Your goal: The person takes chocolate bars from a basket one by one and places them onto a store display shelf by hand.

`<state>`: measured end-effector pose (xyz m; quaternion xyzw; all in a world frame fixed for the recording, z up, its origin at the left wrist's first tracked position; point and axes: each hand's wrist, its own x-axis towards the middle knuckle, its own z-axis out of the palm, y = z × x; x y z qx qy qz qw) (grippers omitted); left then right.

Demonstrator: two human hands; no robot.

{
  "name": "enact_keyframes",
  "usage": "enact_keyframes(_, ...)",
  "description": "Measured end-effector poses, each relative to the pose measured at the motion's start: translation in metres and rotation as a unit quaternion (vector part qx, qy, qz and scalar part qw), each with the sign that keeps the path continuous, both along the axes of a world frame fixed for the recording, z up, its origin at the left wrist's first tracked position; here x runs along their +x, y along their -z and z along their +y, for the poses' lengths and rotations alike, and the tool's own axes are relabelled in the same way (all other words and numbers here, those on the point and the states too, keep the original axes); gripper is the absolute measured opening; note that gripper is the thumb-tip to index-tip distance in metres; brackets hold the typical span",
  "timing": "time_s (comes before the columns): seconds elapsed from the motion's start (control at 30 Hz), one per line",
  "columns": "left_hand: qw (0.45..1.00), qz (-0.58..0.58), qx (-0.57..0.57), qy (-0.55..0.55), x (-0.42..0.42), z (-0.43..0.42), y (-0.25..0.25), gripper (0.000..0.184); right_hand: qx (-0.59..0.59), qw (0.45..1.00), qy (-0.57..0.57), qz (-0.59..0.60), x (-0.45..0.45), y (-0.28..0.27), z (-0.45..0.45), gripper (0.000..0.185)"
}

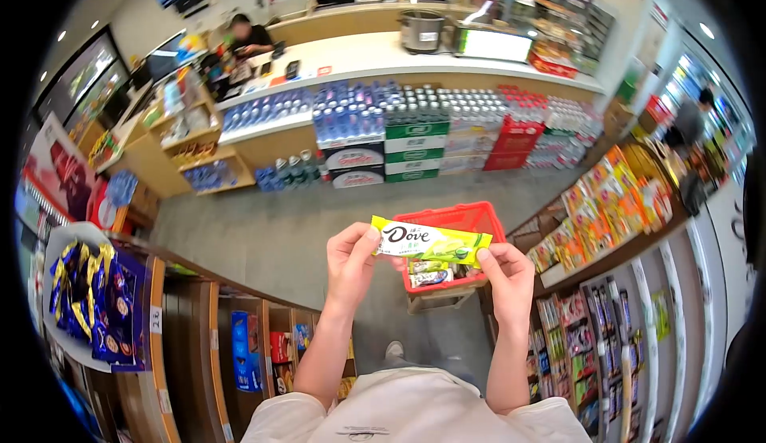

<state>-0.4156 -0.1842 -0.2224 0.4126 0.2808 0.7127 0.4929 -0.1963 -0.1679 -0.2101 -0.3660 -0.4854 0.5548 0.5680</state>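
Observation:
A green and white Dove chocolate bar [431, 241] is stretched level between my two hands, its label facing me. My left hand [352, 253] pinches the left end of the wrapper with the thumb on top. At the other end, my right hand [508, 274] grips the wrapper's corner between thumb and fingers. Just beneath and behind the bar is a red shopping basket [485, 218], resting on a small stand. Several wrapped snacks [431, 277] lie inside the basket, partly hidden by the bar.
Wooden snack shelves [206, 339] flank me on the left, with more snack racks [586, 347] on the right. Ahead, stacked drink bottles [415, 108] line a white counter [359, 54]. One person [249, 38] is behind the counter; another person [692, 120] stands at far right.

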Motion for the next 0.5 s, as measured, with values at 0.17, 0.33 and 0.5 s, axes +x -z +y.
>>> enact_keyframes(0.17, 0.992, -0.037, 0.013, 0.123, 0.054, 0.006, 0.002, 0.018, 0.025, 0.993, 0.11, -0.04, 0.056, -0.006, -0.044, 0.009)
enact_keyframes(0.33, 0.974, -0.031, -0.014, 0.224, 0.139, -0.006, -0.001, 0.021, 0.0, 0.976, 0.218, -0.019, 0.128, -0.005, -0.1, 0.011)
enact_keyframes(0.5, 0.958, 0.016, -0.029, 0.284, 0.231, -0.033, 0.0, 0.024, -0.005, 0.957, 0.29, -0.008, 0.202, -0.003, -0.164, 0.01)
